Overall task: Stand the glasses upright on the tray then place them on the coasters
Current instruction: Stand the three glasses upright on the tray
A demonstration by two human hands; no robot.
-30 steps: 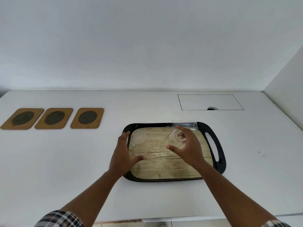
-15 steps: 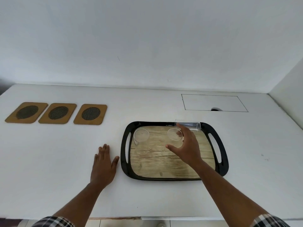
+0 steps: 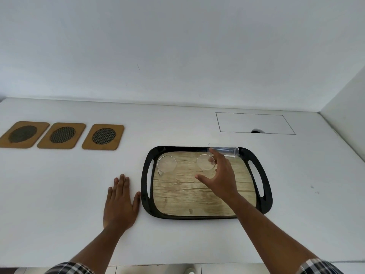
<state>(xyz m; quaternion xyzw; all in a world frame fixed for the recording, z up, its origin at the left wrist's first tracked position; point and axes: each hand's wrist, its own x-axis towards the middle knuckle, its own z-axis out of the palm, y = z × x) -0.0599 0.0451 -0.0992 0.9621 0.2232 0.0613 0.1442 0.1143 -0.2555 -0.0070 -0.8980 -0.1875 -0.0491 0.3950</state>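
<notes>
White counter (image 3: 59,194) and a bare white wall fill my feed, with a black-rimmed tray (image 3: 145,196) of wood-grain pattern sitting just right of my left hand (image 3: 120,204). That hand lies flat on the counter, palm down, fingers straight and together, holding nothing; its thumb tip is just beside the tray's left rim. My right hand (image 3: 222,178) is over the tray's far half, open, fingers spread and curved, thumb pointing left. It grips nothing that I can make out.

Three clear glasses are on the tray. One upright glass (image 3: 166,171) stands well left of my right hand, near the tray's left handle slot. A second upright glass (image 3: 205,162) stands just left of my right fingers, between fingertips and thumb; whether skin touches it I cannot tell. The third glass (image 3: 225,151) lies on its side along the tray's far rim, just beyond my right fingertips, mouth toward the right.

Three wooden coasters (image 3: 102,137) with dark mesh centres sit in a row far to the left of my left hand and beyond it, bare. A thin rectangular outline (image 3: 254,123) marks the counter beyond my right hand. Plaid sleeves (image 3: 69,268) show at both forearms.
</notes>
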